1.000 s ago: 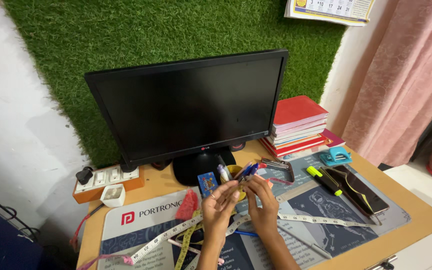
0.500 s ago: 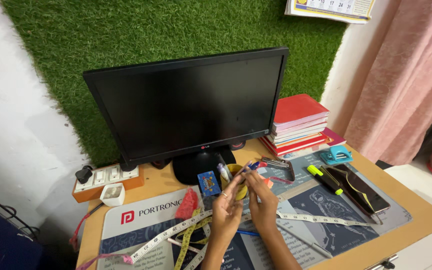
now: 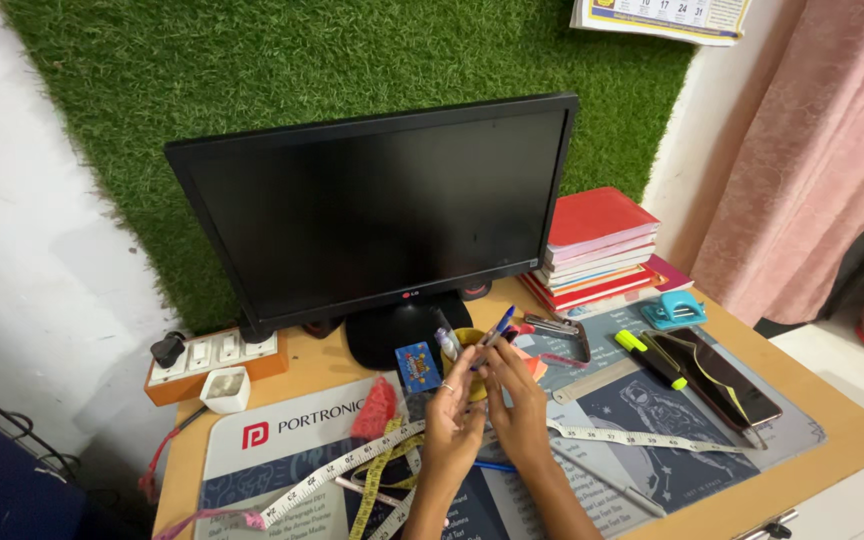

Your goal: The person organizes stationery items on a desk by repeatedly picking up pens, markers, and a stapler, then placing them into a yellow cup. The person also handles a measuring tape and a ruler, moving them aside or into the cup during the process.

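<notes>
While both hands meet above the yellow pen cup (image 3: 474, 345), the right hand (image 3: 517, 405) pinches a blue pen (image 3: 499, 326) upright, and the left hand (image 3: 454, 410) cups alongside, its grip unclear.

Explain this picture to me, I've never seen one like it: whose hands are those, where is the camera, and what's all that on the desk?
The camera sits on a person's head and looks down, so the two bare arms coming up from the bottom edge are that person's own. The left hand and the right hand meet over the desk, and together they hold a few pens above a small yellow cup. Which hand grips which pen is hard to tell.

Behind them stands a dark monitor, switched off, against a panel of artificial grass. Measuring tapes trail across the printed desk mat. To the right lie a yellow highlighter, a phone, a blue hole punch and a stack of books. On the left is a switch board.
</notes>
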